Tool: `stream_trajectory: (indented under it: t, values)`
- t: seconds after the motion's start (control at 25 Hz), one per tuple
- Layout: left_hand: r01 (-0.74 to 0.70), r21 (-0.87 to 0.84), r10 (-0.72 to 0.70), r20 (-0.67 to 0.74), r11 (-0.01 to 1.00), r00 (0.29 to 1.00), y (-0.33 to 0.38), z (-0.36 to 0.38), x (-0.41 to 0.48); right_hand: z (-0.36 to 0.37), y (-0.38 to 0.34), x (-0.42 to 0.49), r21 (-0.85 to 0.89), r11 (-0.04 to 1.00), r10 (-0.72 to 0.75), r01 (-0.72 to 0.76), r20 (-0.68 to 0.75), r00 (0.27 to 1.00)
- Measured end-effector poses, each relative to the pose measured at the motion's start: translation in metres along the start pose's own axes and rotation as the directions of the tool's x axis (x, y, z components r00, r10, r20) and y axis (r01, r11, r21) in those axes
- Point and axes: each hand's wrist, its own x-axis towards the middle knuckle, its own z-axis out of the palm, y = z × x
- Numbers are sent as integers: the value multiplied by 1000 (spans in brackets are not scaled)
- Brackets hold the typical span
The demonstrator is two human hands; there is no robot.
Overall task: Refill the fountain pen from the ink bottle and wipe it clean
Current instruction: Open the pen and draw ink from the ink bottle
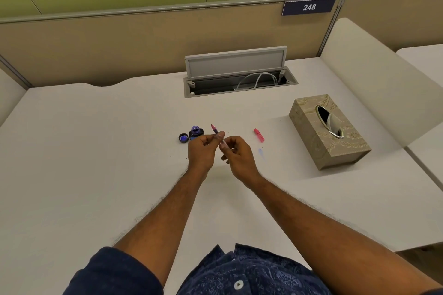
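Both hands hold a thin pink fountain pen above the white desk, nib pointing up and away. My left hand pinches its front part near the nib; my right hand grips its rear end. Just beyond my left hand stands the open ink bottle with blue ink, its black cap lying beside it on the left. A pink pen cap lies on the desk to the right. The pen's middle is hidden by my fingers.
A beige tissue box sits at the right. A small blue ink smear marks the desk near my right hand. An open cable tray with white cables lies at the back.
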Motion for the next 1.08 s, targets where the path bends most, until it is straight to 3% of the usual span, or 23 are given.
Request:
stream_trajectory:
  t: [0.36,0.56,1.08]
  values:
    - [9,7,-9,-1,1000,1000,-5,-1,4,3,5,1,-57,998,-13,11,-31,999]
    - [50,-4,-50,-61,999,997,-3,-1,9,0,5,0,10,1000,5,-4,-36,999]
    - [25,-44,-33,-197,999,980,21,-18,39,-8,28,6,-71,994,78,-82,-49,996]
